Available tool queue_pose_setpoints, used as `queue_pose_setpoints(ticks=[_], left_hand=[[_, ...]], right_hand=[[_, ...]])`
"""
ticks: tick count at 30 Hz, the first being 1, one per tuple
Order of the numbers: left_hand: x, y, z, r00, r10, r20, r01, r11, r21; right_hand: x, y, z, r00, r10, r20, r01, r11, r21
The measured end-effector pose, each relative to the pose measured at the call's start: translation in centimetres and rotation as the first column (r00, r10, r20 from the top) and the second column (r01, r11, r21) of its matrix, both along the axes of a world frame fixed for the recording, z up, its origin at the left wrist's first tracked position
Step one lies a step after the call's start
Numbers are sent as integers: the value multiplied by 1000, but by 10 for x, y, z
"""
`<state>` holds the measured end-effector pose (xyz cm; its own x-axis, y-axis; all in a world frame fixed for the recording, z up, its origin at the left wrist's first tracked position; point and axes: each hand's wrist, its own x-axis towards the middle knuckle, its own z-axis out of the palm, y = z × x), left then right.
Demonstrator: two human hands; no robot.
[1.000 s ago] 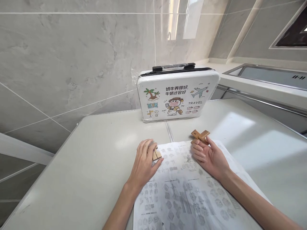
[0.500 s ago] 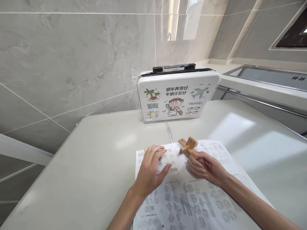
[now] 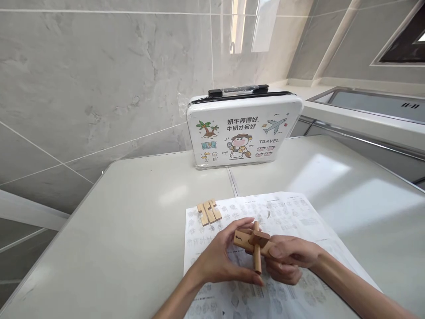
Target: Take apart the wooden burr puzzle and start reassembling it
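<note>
A partly joined wooden interlocking puzzle (image 3: 259, 239) hangs over the printed sheet, its bars crossing and a round rod passing through them. My right hand (image 3: 292, 257) grips its right end between thumb and curled fingers. Around its left side curves my left hand (image 3: 226, 257), with the fingers at the rod's far end and the thumb at its near end. The left fingers' contact behind the bars is partly hidden. Several loose notched wooden pieces (image 3: 209, 212) lie side by side on the sheet's far left corner.
The printed instruction sheet (image 3: 299, 217) lies on a white folding table (image 3: 133, 230) with a centre seam. A white cartoon case (image 3: 245, 128) with a black handle stands at the back, against a grey tiled wall (image 3: 99, 79). A glass-topped unit (image 3: 365, 104) is at the right.
My right hand has brought the puzzle nearer and turned it. My left hand has left the loose pieces, uncovering them, and moved right onto the puzzle.
</note>
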<state>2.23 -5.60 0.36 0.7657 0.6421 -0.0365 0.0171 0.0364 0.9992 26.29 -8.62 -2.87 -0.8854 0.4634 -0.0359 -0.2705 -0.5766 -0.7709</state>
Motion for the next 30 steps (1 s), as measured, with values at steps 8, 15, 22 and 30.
queue_pose_setpoints(ticks=[8,15,22,30], left_hand=[[3,5,-1,996,87,26,-87,996,-12],[3,6,-9,990,141,-20,-142,988,-56],[11,6,-13,963,252,100,-235,959,-158],[11,10,-17,955,279,99,-258,949,-183]], right_hand=[[-1,6,-13,995,-95,-20,96,995,31],[-5,4,-9,971,-231,61,223,968,112],[-8,6,-7,907,-393,153,378,919,114],[-10,6,-6,919,-380,103,377,925,45]])
